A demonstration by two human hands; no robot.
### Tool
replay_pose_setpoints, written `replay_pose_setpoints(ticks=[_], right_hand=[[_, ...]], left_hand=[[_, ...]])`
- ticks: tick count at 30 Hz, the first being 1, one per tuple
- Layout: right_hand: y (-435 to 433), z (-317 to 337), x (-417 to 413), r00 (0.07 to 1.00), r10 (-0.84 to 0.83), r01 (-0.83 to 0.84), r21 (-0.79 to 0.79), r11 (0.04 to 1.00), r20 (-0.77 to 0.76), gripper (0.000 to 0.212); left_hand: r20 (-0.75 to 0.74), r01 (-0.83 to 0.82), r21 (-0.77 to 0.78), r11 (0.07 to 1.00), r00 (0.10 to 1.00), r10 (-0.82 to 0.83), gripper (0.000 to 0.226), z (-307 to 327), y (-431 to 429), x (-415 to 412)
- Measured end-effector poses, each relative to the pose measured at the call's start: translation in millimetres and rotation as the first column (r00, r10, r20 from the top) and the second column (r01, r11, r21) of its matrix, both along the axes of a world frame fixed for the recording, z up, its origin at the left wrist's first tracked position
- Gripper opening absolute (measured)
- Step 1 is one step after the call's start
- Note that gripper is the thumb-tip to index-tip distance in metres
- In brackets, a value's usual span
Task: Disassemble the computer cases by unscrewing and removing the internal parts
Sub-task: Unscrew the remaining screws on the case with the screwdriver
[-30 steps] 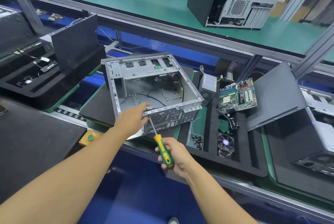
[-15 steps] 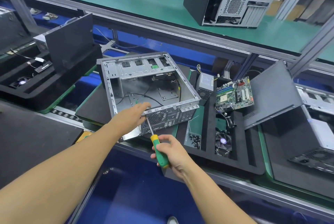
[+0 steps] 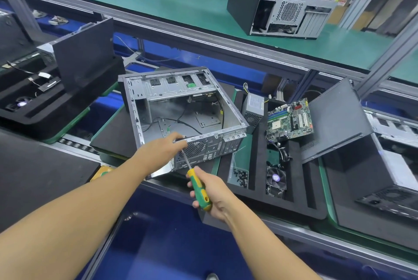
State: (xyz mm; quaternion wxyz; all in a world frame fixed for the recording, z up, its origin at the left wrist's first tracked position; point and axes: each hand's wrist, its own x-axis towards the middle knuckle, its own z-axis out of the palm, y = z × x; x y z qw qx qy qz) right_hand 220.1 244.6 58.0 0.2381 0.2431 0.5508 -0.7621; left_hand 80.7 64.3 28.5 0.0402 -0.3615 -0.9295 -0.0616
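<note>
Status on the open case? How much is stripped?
Done: motherboard, PSU, fan and screws sit in the foam tray.
In hand: left hand on the case rear rim; right hand holds the screwdriver, tip at the rear panel.
Left: cables inside, and the case on the shelf.

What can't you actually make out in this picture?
- Head view: the screwdriver tip, hidden behind the left hand at the open case edge.
- Which screw is being worked: too small.
- Motherboard markings: too small.
- The case at right: cut off by the frame edge.
</note>
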Motion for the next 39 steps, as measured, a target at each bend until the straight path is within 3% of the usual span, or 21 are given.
replay_pose_setpoints(ticks=[3,6,9,13,20,23,26,28,33,39], right_hand=[[1.7,2.4,-1.7,1.0,0.009,-0.007,-0.061,0.998,0.022,0.037],[2.0,1.3,-0.9,0.999,0.038,-0.037,0.037,0.999,-0.007,0.03],[0.9,-1.0,1.4,0.996,0.057,-0.05,0.104,0.993,-0.07,0.024],[0.8,-3.9,3.2,0.991,0.051,-0.03,0.171,0.985,-0.121,0.02],[-0.5,-8.7,1.3,0.995,0.054,-0.032,0.235,0.971,-0.089,0.033],[1.5,-8.7,2.0,0.997,0.055,-0.042,0.196,0.98,-0.06,0.033],[9.0,-6.2,7.5,0.995,0.056,-0.047,0.108,0.993,-0.084,0.032],[16.3,-4.5,12.1,0.992,0.054,-0.047,0.065,0.997,-0.111,0.032],[32.5,-2.7,16.7,0.991,0.01,-0.008,0.019,1.0,-0.132,0.029],[43.4,-7.4,21.0,0.993,-0.038,0.039,0.011,0.999,-0.113,0.028]], left_hand=[[0.059,0.029,-0.009,1.0,0.998,-0.028,0.016,1.0,0.8,-3.1],[0.059,0.087,0.018,0.996,0.994,-0.088,0.034,-2.3,-0.1,-6.1],[0.019,0.059,-0.007,0.998,0.998,-0.059,0.016,-0.4,-1.7,-3.6],[-0.027,0.035,-0.042,0.998,0.999,-0.036,0.038,-0.6,-2.5,-1.6],[-0.089,-0.02,-0.052,0.998,0.996,0.016,0.038,0.9,2.3,5.0],[-0.11,-0.039,-0.045,0.998,0.993,0.034,0.04,3.6,4.4,6.7],[-0.088,-0.016,0.001,1.0,0.996,0.016,0.028,9.4,10.6,7.8],[-0.033,-0.043,0.077,0.996,0.998,0.046,0.023,13.6,13.5,8.7],[0.286,-0.312,0.241,0.919,0.928,0.24,0.019,23.3,24.0,5.0],[0.536,-0.465,0.25,0.849,0.797,0.279,0.017,38.2,32.4,-13.9]])
